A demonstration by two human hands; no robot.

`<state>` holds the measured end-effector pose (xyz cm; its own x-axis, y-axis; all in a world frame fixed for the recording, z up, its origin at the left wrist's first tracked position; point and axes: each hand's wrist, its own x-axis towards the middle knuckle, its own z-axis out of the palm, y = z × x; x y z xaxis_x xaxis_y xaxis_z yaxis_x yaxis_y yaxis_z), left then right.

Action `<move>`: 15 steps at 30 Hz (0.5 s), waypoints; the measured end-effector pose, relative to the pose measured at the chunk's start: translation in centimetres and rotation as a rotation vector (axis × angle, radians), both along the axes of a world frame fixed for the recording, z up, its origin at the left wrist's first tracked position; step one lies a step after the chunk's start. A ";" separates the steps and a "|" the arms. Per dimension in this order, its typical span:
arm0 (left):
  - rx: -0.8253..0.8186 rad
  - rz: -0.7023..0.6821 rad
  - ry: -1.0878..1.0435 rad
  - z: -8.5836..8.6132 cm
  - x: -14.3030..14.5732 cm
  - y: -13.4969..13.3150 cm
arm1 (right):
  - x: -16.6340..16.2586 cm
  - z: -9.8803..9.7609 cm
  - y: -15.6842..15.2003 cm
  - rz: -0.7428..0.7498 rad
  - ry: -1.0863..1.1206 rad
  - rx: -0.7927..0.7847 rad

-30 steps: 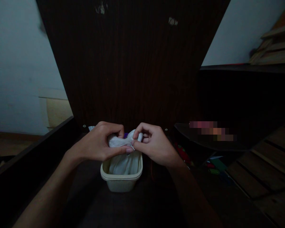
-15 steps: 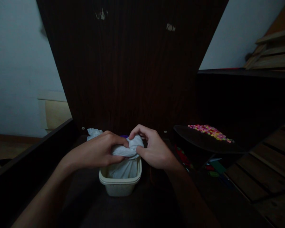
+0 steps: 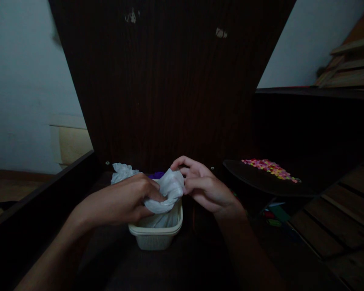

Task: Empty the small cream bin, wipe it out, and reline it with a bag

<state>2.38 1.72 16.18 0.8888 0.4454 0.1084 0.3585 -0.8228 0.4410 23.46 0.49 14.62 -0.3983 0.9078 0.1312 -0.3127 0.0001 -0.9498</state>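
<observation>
A crumpled white plastic bag (image 3: pixel 171 184) bulges up out of a small cream plastic basket (image 3: pixel 155 231). Its lower part lies inside the basket. My left hand (image 3: pixel 130 198) grips the bag's gathered left side, thumb and fingers closed round a fold. At the opposite side, my right hand (image 3: pixel 208 186) has its index fingertip on the bag's top and the thumb at its right edge, pinching it lightly. What the bag contains cannot be seen.
Another crumpled whitish bag (image 3: pixel 121 171) and something purple (image 3: pixel 156 175) lie behind the basket. A dark wooden panel (image 3: pixel 176 89) rises at the back. Small colourful pieces (image 3: pixel 269 169) cover part of a rounded shelf (image 3: pixel 245 176) on the right. A low dark side board (image 3: pixel 45 188) runs along the left.
The twisted bag top has loosened and stands higher, leaning right. My right hand has shifted slightly right with its fingers less curled. My left hand has dipped a little, still gripping.
</observation>
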 end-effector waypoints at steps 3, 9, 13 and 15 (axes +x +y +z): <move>0.045 0.062 0.035 -0.2 0.0 -0.1 | 0.1 0.0 0.1 0.019 0.059 -0.049; 0.150 0.193 0.101 -0.4 0.0 -0.5 | -0.5 0.1 0.2 -0.028 0.141 -0.086; 0.139 0.221 0.135 -0.1 -0.1 -1.1 | -0.8 -0.1 0.4 -0.061 0.166 -0.106; 0.158 0.233 0.136 0.1 -0.1 -1.4 | -0.8 -0.2 0.5 -0.095 0.199 -0.124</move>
<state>2.26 0.33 16.25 0.7756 0.6262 0.0800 0.5927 -0.7659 0.2492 22.69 1.00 14.47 -0.2882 0.9539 0.0839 -0.4977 -0.0743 -0.8642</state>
